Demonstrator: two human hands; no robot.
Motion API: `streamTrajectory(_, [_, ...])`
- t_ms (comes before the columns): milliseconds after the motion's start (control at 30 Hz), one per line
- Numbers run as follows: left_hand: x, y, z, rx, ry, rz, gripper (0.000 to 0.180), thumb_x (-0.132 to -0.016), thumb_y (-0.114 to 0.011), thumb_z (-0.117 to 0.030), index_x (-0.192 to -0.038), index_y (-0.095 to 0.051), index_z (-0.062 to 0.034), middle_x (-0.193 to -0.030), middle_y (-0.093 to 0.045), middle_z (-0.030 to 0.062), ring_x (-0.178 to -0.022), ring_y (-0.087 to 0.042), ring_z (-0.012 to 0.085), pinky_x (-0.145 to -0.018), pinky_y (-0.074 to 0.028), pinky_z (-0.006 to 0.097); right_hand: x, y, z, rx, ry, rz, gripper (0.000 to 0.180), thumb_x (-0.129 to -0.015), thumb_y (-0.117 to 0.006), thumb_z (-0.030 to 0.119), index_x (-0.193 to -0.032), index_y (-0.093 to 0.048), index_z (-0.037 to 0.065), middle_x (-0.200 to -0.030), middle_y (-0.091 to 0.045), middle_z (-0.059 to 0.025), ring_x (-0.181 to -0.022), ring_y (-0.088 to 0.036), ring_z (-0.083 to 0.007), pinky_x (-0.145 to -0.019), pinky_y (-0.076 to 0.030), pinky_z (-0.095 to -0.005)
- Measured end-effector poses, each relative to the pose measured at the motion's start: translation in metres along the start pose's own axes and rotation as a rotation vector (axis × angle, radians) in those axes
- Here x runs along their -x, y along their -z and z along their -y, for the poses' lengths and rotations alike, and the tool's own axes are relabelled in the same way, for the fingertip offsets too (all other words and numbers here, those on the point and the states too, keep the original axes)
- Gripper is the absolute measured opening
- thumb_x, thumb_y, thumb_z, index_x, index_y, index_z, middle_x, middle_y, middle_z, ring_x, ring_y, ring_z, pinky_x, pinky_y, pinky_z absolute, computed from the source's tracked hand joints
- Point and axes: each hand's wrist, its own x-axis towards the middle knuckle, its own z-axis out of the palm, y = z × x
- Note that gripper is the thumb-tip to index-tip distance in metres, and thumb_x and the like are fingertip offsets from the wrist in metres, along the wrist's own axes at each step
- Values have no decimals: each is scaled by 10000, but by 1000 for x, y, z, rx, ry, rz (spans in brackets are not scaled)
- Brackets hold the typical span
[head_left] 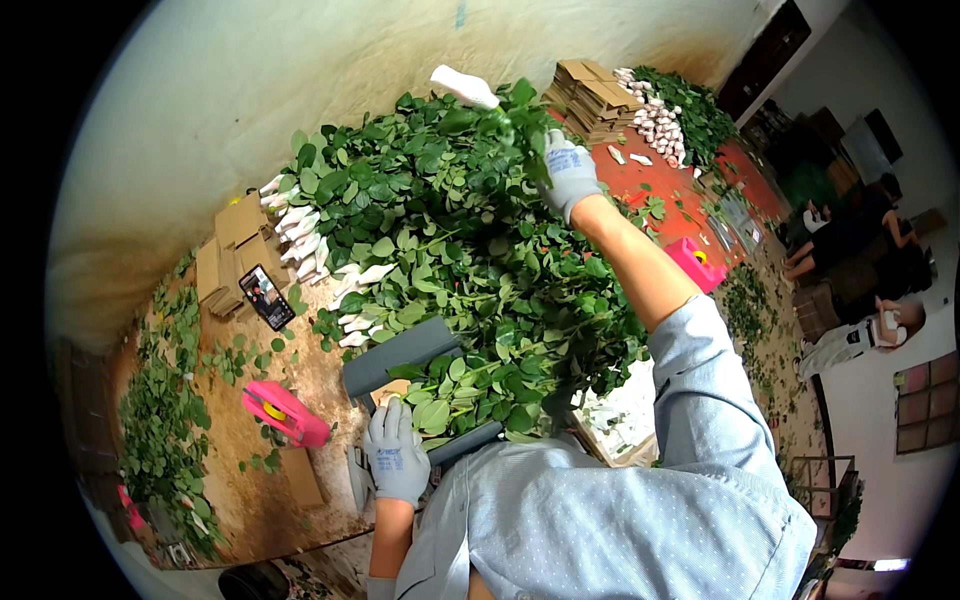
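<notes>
My right hand (pixel 569 178), in a grey glove, reaches over the leafy pile and is closed on a leafy rose stem (pixel 520 125). A white sleeve (pixel 465 87) covers the flower end, which points left toward the wall. My left hand (pixel 398 458), also gloved, is low at the table's near side, beside a dark grey holder (pixel 400 358). Its fingers are stretched out at the edge of a cardboard piece (pixel 388 391) in the holder. Leafy stems (pixel 460 393) lie between the holder's two sides.
A large heap of rose stems (pixel 430 200) with white-sleeved heads (pixel 300 235) fills the table's middle. Around it are cardboard stacks (pixel 592 100), a phone (pixel 266 298), a pink tape dispenser (pixel 287 413) and another pink dispenser (pixel 696 264). Several people (pixel 880 235) are at the far right.
</notes>
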Motion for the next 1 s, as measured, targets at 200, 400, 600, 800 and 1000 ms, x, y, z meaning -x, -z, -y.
streamTrajectory(200, [-3,3,-2,7,6,40,507,-810,-597,-57,-1302,-572,62,-1425,-536,213,-1307,-463,413,-1116,-361,507,48,-18,49,242,533,-48,186,-881,-603,175,-1055,-638,119,-988,-606,-105,-821,-632,-239,-654,-498,-373])
streamTrajectory(400, [0,4,-2,19,31,27,526,-800,-606,-40,-1315,-560,59,-1434,-527,218,-1319,-456,414,-1125,-352,503,90,-89,99,137,549,303,211,-950,-570,176,-1124,-665,106,-1063,-653,-125,-977,-654,-284,-774,-509,-405])
streamTrajectory(600, [-1,1,-1,12,21,19,510,-835,-563,-81,-1332,-556,33,-1448,-517,177,-1317,-446,367,-1095,-343,523,82,-140,129,157,513,407,290,-940,-587,186,-1207,-658,97,-1109,-652,-104,-1035,-641,-299,-825,-491,-424])
streamTrajectory(800, [-1,0,2,22,26,47,507,-841,-550,-110,-1327,-559,36,-1453,-514,190,-1318,-444,388,-1090,-336,543,57,-167,138,236,326,195,575,-950,-570,243,-1496,-470,92,-1427,-497,-189,-1300,-461,-415,-896,-447,-487])
streamTrajectory(1000, [0,-5,5,52,22,44,535,-837,-542,-140,-1343,-555,35,-1462,-516,208,-1329,-447,404,-1097,-325,546,41,-177,135,57,303,528,651,-967,-553,220,-1557,-344,41,-1484,-508,-166,-1383,-452,-390,-1012,-405,-531])
